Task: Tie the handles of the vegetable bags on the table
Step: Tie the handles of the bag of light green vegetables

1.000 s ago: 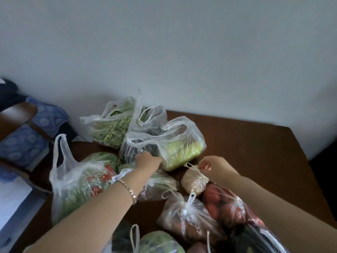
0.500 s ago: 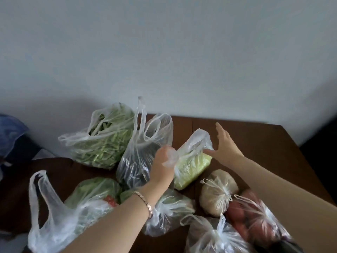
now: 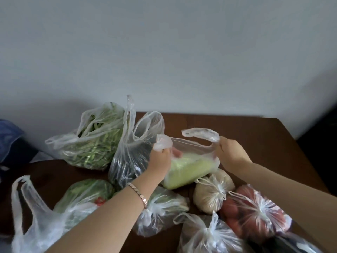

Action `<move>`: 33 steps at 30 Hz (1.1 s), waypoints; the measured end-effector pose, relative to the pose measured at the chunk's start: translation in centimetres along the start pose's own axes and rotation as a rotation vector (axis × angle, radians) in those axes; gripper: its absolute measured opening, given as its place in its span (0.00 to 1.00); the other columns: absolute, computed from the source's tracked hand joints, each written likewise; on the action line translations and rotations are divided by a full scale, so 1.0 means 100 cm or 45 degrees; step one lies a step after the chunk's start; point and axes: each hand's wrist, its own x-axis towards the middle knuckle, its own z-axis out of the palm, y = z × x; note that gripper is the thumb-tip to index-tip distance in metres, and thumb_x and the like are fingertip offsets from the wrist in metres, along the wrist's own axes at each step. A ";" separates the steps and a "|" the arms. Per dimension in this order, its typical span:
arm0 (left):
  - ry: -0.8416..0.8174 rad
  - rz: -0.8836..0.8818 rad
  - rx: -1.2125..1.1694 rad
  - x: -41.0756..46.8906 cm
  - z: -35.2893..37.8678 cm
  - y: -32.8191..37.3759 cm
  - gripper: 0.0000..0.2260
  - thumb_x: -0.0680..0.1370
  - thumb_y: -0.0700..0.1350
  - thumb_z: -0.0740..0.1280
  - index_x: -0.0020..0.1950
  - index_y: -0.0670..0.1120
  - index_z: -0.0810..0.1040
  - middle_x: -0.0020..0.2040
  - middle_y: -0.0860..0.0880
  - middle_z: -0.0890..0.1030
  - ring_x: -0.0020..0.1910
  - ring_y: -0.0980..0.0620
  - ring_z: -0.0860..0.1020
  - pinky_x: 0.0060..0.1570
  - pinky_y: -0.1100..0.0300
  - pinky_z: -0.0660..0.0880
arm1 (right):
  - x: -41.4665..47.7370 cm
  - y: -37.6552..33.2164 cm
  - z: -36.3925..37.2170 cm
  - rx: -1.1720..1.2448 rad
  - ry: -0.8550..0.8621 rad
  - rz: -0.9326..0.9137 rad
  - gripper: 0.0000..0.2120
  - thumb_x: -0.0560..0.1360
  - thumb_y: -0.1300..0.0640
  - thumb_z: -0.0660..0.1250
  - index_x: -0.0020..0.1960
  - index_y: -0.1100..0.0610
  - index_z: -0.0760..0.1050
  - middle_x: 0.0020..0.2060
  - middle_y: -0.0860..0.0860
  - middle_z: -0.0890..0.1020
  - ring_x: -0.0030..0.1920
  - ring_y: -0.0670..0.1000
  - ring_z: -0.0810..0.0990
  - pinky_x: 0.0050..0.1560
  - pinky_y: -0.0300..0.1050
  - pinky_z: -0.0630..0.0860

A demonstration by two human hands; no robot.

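A clear plastic bag of pale green vegetable [image 3: 189, 168] lies in the middle of the brown table [image 3: 255, 136]. My left hand [image 3: 160, 161] grips its left handle, which sticks up above my fist. My right hand [image 3: 230, 152] grips its right handle, pulled out to the side. The bag's mouth is stretched open between them. Behind it stand an untied bag of dark vegetables [image 3: 131, 154] and an untied bag of green beans [image 3: 94, 141]. At front left lies an untied bag of greens with something red [image 3: 78, 199].
Several tied bags crowd the near side: a beige one [image 3: 211, 194], a red one [image 3: 255, 214], a green one [image 3: 162, 207] and a clear one [image 3: 209, 238]. A pale wall stands right behind the table. Blue cloth [image 3: 9, 136] lies at far left.
My right hand, open half a second ago, has closed on the pale green bag's right handle. My left hand keeps the left handle. The bag's mouth has been pulled wide.
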 end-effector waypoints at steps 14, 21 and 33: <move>-0.109 0.066 -0.692 -0.020 0.011 0.000 0.19 0.80 0.52 0.49 0.48 0.45 0.76 0.51 0.47 0.80 0.52 0.53 0.78 0.57 0.55 0.70 | -0.022 0.011 0.004 0.965 0.085 -0.001 0.15 0.81 0.52 0.54 0.46 0.49 0.79 0.46 0.50 0.82 0.52 0.45 0.78 0.57 0.42 0.71; 0.044 -0.216 -1.601 0.002 0.006 0.004 0.17 0.82 0.45 0.49 0.39 0.43 0.71 0.29 0.48 0.81 0.34 0.53 0.82 0.56 0.55 0.70 | 0.009 -0.003 0.014 2.379 -0.013 0.434 0.18 0.81 0.55 0.51 0.49 0.69 0.72 0.35 0.51 0.85 0.39 0.43 0.82 0.46 0.36 0.76; -0.257 -0.590 -0.768 0.003 0.023 -0.016 0.26 0.81 0.58 0.45 0.46 0.44 0.78 0.27 0.51 0.67 0.20 0.58 0.57 0.21 0.66 0.52 | 0.018 0.004 0.055 1.602 -0.240 0.907 0.12 0.80 0.45 0.50 0.54 0.49 0.68 0.25 0.49 0.62 0.18 0.43 0.58 0.15 0.34 0.55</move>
